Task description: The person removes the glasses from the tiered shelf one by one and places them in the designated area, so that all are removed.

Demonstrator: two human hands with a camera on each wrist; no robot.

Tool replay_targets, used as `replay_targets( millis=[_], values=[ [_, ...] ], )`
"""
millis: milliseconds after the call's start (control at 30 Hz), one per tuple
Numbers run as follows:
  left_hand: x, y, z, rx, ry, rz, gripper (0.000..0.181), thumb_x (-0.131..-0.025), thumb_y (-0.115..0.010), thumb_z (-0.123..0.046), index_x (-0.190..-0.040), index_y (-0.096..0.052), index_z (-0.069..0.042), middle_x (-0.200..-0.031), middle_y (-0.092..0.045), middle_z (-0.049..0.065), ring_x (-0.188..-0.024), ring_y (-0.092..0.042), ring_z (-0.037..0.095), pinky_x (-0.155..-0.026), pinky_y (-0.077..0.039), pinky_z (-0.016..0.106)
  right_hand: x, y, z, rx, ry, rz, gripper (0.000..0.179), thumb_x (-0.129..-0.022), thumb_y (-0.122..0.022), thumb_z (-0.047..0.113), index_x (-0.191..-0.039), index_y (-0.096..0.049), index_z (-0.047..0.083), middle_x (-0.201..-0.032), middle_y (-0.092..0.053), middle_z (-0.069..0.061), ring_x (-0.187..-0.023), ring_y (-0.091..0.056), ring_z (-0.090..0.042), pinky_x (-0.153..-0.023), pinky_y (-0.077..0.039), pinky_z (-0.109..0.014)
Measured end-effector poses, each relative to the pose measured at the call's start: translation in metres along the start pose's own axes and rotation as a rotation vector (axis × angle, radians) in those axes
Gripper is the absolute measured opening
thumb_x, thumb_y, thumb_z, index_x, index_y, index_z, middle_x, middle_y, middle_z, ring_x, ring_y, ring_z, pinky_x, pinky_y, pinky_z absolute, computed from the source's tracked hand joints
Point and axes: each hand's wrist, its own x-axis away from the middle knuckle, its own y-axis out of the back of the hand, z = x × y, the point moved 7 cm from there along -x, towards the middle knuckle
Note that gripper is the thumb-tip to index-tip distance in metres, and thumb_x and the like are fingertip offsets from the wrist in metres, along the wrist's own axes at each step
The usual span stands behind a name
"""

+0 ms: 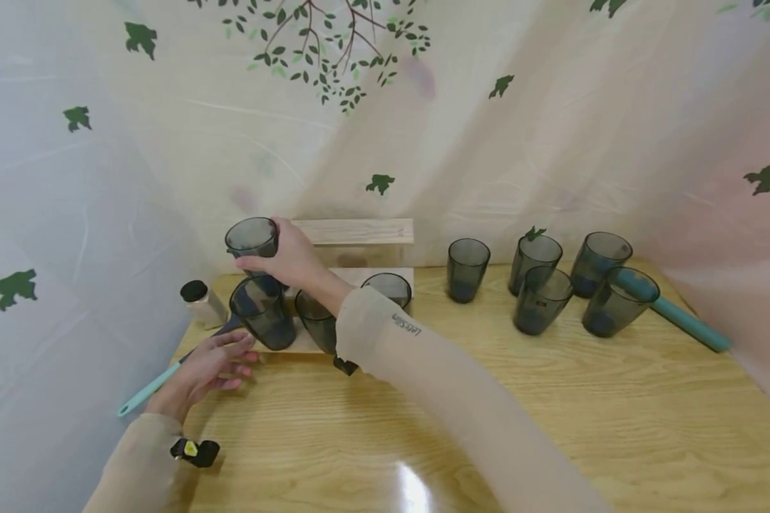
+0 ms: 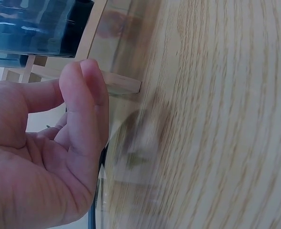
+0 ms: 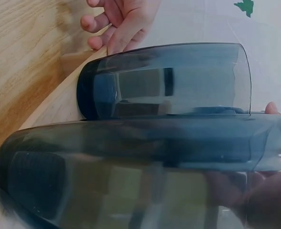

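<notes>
My right hand point(image 1: 295, 256) grips a smoky grey glass tumbler point(image 1: 252, 239) near its rim, above the back left of a low wooden rack point(image 1: 308, 345). In front of it on the rack stand a left tumbler point(image 1: 264, 313), a middle tumbler point(image 1: 316, 324) and a right tumbler point(image 1: 390, 286), the last two partly behind my right arm. My left hand point(image 1: 212, 367) is at the rack's front left corner, fingers loosely bent and holding nothing. In the right wrist view the left hand's thumb point(image 3: 124, 36) lies close to the rack's edge; whether it touches is unclear.
Several more tumblers point(image 1: 468, 271) stand on the table's right side, with a teal rod-like thing point(image 1: 693, 324) behind them. A black-lidded jar point(image 1: 203, 305) is left of the rack. A utensil with a mint handle point(image 1: 147, 390) lies beside my left wrist. Cloth point(image 1: 488, 157) hangs behind the table.
</notes>
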Motion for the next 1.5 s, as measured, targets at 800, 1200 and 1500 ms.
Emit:
replay_targets(
  millis=[800, 1200, 1500],
  values=[
    [-0.005, -0.006, 0.0, 0.036, -0.016, 0.009, 0.058, -0.102, -0.06, -0.044, -0.14, -0.04, -0.004, -0.105, -0.069, 0.004, -0.081, -0.068, 0.016, -0.065, -0.059, 0.032, 0.033, 0.113, -0.015, -0.055, 0.016, -0.036, 0.091, -0.084, -0.081, 0.052, -0.156, -0.037, 0.018, -0.142, -0.052, 0.001, -0.131, -0.05, -0.021, -0.102, -0.047, -0.037],
    [0.004, -0.001, 0.005, 0.016, -0.015, 0.016, 0.063, -0.104, -0.059, -0.04, -0.146, -0.034, 0.0, -0.105, -0.07, 0.003, -0.082, -0.068, 0.017, -0.067, -0.059, 0.033, 0.1, 0.196, -0.083, -0.084, -0.084, -0.195, 0.094, -0.077, -0.082, 0.06, -0.155, -0.039, 0.027, -0.142, -0.052, 0.007, -0.13, -0.049, -0.018, -0.101, -0.046, -0.048],
    [0.003, -0.002, 0.003, 0.036, -0.015, 0.021, 0.06, -0.103, -0.06, -0.039, -0.143, -0.035, -0.001, -0.102, -0.071, 0.001, -0.079, -0.068, 0.015, -0.065, -0.059, 0.031, 0.158, 0.221, -0.134, -0.098, -0.067, -0.254, 0.09, -0.08, -0.085, 0.048, -0.155, -0.039, 0.028, -0.139, -0.054, -0.004, -0.124, -0.053, -0.023, -0.099, -0.05, -0.047]
  ],
)
